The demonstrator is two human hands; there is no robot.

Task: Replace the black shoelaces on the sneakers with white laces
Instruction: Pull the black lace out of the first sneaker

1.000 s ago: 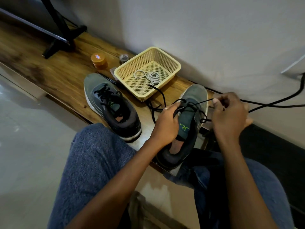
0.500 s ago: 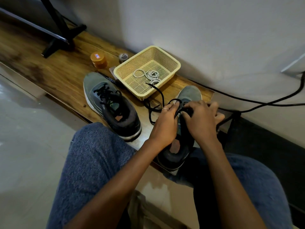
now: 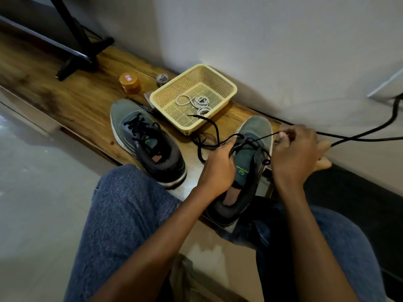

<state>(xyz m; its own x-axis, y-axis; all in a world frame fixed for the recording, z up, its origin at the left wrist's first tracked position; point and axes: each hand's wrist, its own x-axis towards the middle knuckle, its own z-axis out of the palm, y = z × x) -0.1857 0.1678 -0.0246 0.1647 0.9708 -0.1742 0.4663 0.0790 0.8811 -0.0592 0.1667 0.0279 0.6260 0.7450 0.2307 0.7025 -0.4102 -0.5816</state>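
Wooden bench (image 3: 65, 101) carries the yellow mesh basket (image 3: 226, 85); the second sneaker (image 3: 146, 140), fully laced in black, sits left of the basket, and the sneaker being unlaced (image 3: 250, 162) rests at the bench's near edge, in front of and to the right of the basket, heel overhanging toward the knees. Left hand (image 3: 218, 168) grips that sneaker's collar and slack lace; right hand (image 3: 298, 153) pinches the black shoelace (image 3: 257, 139) drawn taut rightward. Risk: a hard pull could drag the sneaker off the edge or snag the loose lace end lying in the basket beside the white laces (image 3: 199, 102); open room lies right of the basket, though a black cable (image 3: 359, 138) crosses it.
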